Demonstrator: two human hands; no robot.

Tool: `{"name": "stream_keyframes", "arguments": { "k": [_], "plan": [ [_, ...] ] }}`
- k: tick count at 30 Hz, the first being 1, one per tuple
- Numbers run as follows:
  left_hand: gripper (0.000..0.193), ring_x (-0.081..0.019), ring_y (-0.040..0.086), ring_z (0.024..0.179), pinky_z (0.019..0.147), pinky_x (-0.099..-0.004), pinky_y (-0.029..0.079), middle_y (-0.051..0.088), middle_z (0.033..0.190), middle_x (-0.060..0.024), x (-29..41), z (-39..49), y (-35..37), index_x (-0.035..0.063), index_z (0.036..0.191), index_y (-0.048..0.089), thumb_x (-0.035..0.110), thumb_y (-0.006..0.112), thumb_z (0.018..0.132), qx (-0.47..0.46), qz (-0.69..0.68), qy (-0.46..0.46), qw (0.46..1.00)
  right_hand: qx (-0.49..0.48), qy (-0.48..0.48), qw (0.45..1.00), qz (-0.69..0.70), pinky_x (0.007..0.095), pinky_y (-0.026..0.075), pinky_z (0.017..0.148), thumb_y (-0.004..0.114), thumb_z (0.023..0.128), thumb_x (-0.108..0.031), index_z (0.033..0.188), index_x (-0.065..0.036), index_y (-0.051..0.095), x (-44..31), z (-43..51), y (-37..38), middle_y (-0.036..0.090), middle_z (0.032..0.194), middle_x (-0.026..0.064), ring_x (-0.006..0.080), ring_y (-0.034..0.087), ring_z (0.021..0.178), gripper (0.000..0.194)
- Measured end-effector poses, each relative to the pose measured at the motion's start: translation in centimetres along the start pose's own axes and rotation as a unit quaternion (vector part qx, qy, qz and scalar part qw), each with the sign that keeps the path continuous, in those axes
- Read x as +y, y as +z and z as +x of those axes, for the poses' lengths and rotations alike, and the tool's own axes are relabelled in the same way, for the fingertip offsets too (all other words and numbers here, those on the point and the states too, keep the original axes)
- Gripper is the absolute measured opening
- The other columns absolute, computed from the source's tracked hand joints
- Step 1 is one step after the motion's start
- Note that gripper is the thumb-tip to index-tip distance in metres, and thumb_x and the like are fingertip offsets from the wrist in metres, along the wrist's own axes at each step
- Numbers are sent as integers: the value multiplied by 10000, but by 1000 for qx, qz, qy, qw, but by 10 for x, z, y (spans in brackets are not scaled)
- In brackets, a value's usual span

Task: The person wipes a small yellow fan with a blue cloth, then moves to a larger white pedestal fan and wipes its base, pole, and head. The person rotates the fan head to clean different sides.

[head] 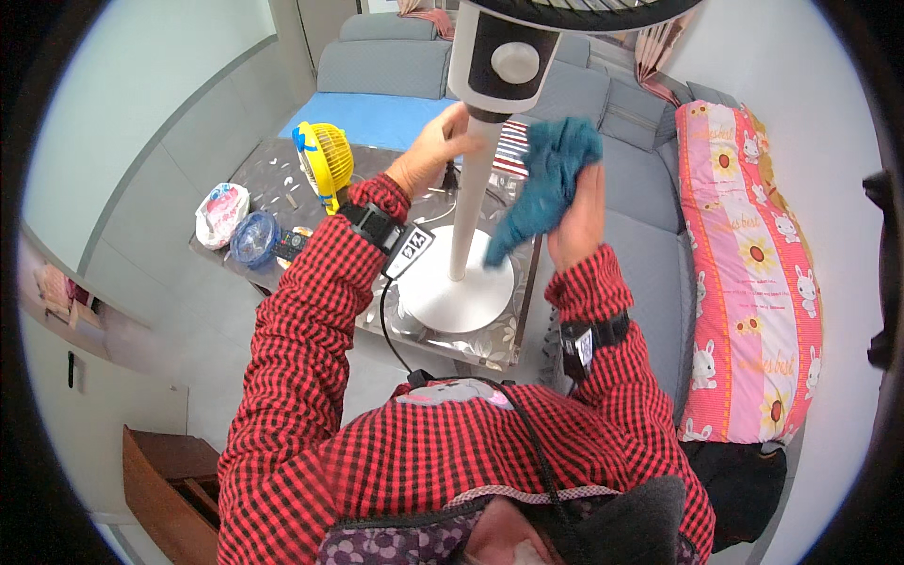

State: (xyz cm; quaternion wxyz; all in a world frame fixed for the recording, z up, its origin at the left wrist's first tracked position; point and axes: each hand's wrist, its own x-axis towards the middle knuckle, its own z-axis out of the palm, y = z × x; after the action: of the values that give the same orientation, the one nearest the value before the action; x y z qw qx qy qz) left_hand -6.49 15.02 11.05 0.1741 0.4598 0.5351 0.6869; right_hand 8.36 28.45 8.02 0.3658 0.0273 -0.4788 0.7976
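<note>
A white electric fan with a pole [470, 183] and a round base [456, 300] stands upright on a low table with a patterned cover. Its control housing [514, 62] has a round knob on a black panel, and part of the fan head [586, 13] shows at the top edge. Around the upper pole, just below the housing, my left hand [441, 145] has its thumb and fingers closed. My right hand [580, 212] holds a crumpled teal cloth [554, 176] to the right of the pole; hand and cloth are slightly blurred.
A small yellow fan [328, 162], a blue plastic bowl [256, 239], a white plastic bag [222, 215] and a remote control [291, 245] are on the table's left part. A grey corner sofa [635, 183] stands behind and right, bearing a folded pink patterned quilt [748, 282]. Brown wooden furniture [166, 487] is lower left.
</note>
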Motion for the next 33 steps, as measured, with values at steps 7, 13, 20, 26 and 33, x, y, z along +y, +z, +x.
{"name": "stream_keyframes", "arguments": {
  "k": [7, 13, 20, 26, 33],
  "plan": [
    [380, -112, 514, 980, 893, -261, 388, 591, 1064, -51, 31, 25, -6, 9, 1129, 565, 136, 645, 780, 1, 189, -5, 982, 28, -165, 968, -187, 311, 401, 905, 661, 790, -121, 1303, -44, 262, 34, 27, 54, 468, 1165, 95, 161, 463, 1053, 655],
    [439, -141, 583, 911, 829, -280, 449, 638, 981, -80, 36, 27, 3, -7, 1055, 611, 198, 760, 697, 20, 162, -20, 986, 30, -161, 956, -245, 360, 375, 925, 759, 656, -117, 1249, 2, 313, 82, 18, 39, 463, 1148, 154, 248, 472, 1065, 752],
    [352, -166, 624, 820, 672, -291, 515, 646, 913, -77, 34, 25, 13, 10, 975, 627, 224, 742, 720, 20, 221, -6, 975, 87, 35, 917, -387, 374, 393, 909, 772, 620, -164, 1201, -6, 383, 177, -54, -31, 526, 1084, 165, 302, 522, 1026, 717],
    [391, -193, 640, 845, 669, -302, 538, 654, 900, -93, 31, 22, 16, 31, 982, 636, 295, 742, 713, 16, 288, 23, 957, 30, 267, 820, -505, 386, 441, 875, 782, 604, -293, 1180, -2, 418, 249, -96, -93, 577, 1073, 205, 347, 564, 1001, 741],
    [415, -174, 633, 826, 645, -284, 520, 653, 907, -86, 22, 30, 5, 34, 992, 634, 321, 740, 711, 22, 277, -20, 960, 19, 184, 828, -529, 414, 425, 881, 779, 613, -204, 1172, 22, 429, 213, -64, -73, 541, 1084, 224, 355, 532, 1016, 698]
  ]
}}
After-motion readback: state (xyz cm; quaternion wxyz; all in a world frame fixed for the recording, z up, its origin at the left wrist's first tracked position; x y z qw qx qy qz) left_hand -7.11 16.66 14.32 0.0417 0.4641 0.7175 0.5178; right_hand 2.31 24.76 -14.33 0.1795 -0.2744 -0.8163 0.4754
